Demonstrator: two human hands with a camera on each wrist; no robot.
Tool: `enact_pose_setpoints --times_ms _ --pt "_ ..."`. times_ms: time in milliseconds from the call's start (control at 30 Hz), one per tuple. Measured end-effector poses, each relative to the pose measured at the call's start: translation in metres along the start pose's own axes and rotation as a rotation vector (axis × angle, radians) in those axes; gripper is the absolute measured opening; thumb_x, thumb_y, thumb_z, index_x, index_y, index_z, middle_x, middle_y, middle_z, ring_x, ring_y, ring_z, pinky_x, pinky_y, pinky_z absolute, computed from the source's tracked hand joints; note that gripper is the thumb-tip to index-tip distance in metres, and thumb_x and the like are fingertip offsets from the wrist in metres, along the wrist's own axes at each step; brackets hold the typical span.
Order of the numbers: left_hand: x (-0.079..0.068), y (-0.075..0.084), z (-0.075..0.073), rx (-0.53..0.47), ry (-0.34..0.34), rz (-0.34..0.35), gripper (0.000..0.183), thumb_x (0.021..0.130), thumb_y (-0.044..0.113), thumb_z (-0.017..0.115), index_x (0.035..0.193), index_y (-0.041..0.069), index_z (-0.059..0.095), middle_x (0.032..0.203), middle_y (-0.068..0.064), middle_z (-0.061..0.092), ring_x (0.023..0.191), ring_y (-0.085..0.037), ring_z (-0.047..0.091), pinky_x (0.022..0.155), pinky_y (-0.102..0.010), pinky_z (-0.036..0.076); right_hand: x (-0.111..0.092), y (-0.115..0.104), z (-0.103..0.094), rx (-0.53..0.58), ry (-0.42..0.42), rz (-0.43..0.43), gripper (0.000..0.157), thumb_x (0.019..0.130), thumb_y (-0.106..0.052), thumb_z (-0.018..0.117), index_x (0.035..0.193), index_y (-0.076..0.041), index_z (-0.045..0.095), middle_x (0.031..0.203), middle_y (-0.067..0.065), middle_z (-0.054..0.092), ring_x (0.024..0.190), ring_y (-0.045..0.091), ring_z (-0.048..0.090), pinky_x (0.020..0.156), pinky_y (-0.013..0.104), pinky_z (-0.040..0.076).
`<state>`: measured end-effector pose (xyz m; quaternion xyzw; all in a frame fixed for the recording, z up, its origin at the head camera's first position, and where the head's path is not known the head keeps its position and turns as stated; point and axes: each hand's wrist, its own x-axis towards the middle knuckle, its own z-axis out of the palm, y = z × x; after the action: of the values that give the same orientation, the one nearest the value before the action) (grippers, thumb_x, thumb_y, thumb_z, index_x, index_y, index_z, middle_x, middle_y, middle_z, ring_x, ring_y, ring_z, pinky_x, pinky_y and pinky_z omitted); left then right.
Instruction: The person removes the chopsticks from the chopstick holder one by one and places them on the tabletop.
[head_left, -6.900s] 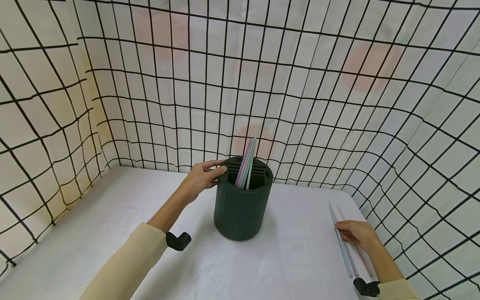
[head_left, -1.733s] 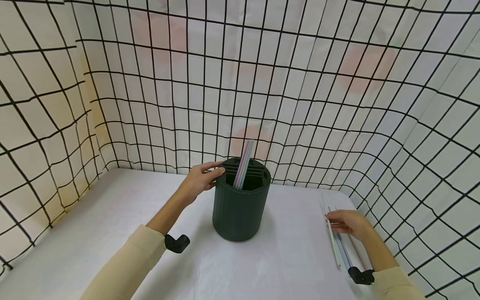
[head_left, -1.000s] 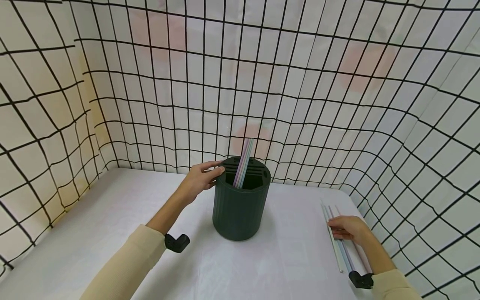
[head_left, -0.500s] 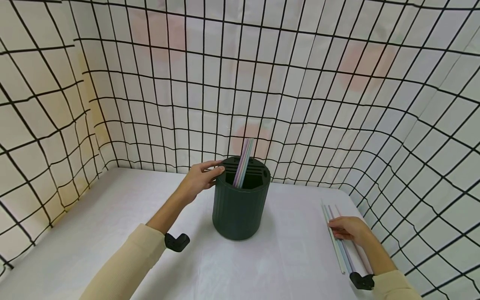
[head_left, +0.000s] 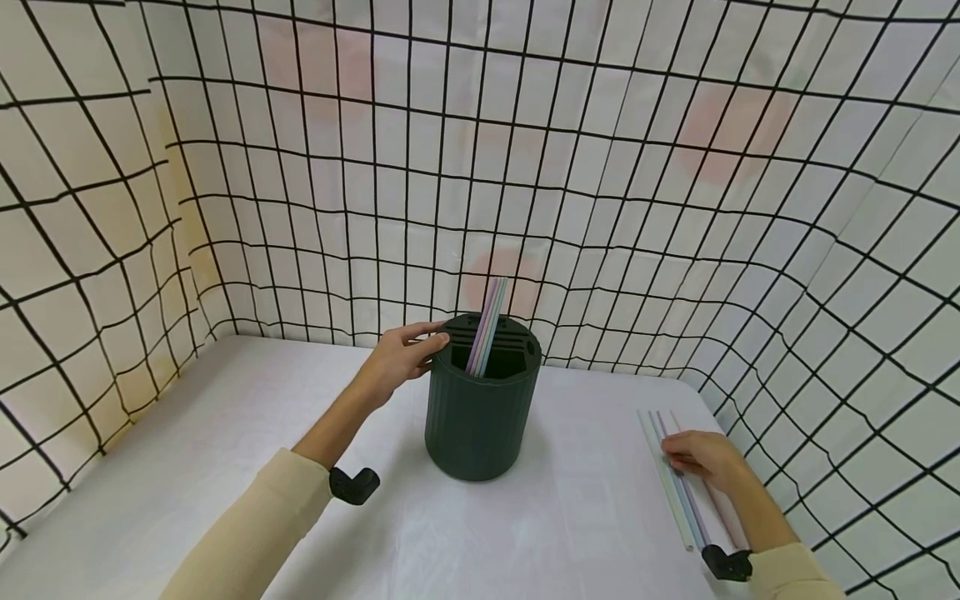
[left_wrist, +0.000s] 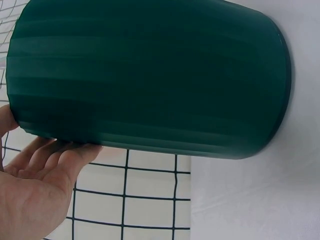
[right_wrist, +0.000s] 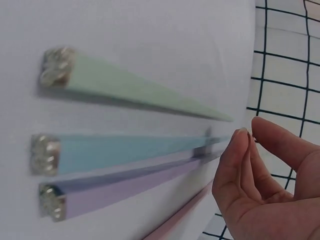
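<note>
A dark green ribbed utensil holder (head_left: 480, 425) stands upright on the white table, its lid slotted and open at the front. Several pastel chopsticks (head_left: 487, 325) lean inside it. My left hand (head_left: 401, 358) holds the holder's upper left side, thumb by the rim and fingers against the wall. On the right lie a green chopstick (right_wrist: 120, 80), a blue chopstick (right_wrist: 115, 150), a purple chopstick (right_wrist: 115, 192) and a pink chopstick (right_wrist: 180, 212), with silvery decorated ends on the first three. My right hand (head_left: 705, 458) is over them, thumb and fingertips close together, with nothing visible between them.
A black wire grid (head_left: 465, 183) backed by white sheeting encloses the table (head_left: 585, 508) at the back and both sides. The chopsticks lie close to the right grid wall. A black wrist camera (head_left: 354, 485) sits at the left cuff.
The pale green chopstick, first in the holder and then in my right hand, now lies left of the blue one. My right hand has let it go and shifted slightly right. The left hand stays put.
</note>
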<state>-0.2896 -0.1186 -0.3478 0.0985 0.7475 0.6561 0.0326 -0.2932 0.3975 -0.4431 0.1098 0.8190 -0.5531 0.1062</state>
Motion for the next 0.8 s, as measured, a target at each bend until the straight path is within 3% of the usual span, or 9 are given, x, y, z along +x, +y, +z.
enact_pose_setpoints --times_ms 167,433,800 --pt "0.0 0.0 0.0 0.001 0.005 -0.008 0.053 0.1 0.036 0.066 0.147 0.014 0.055 0.138 -0.016 0.063 0.127 -0.028 0.063 0.107 -0.044 0.05 -0.001 -0.023 0.007 0.024 -0.056 -0.056 0.036 0.099 -0.009 0.064 0.124 0.017 0.059 0.091 -0.001 0.073 0.081 0.009 0.07 0.073 0.022 0.061" --pt "0.0 -0.001 0.0 -0.001 0.002 -0.006 0.053 0.1 0.037 0.065 0.148 0.015 0.055 0.139 -0.016 0.063 0.128 -0.028 0.063 0.108 -0.044 0.05 -0.011 -0.091 0.041 -0.031 -0.137 -0.223 0.048 0.103 -0.017 0.061 0.136 0.017 0.05 0.101 -0.003 0.071 0.09 0.006 0.071 0.085 0.024 0.061" --pt "-0.001 0.0 -0.001 0.01 -0.002 0.004 0.053 0.1 0.038 0.065 0.148 0.015 0.055 0.139 -0.016 0.062 0.128 -0.029 0.062 0.109 -0.045 0.05 -0.043 -0.193 0.101 -0.05 -0.141 -0.383 0.038 0.1 -0.023 0.066 0.127 0.004 0.062 0.116 0.008 0.07 0.098 0.012 0.072 0.093 0.026 0.059"
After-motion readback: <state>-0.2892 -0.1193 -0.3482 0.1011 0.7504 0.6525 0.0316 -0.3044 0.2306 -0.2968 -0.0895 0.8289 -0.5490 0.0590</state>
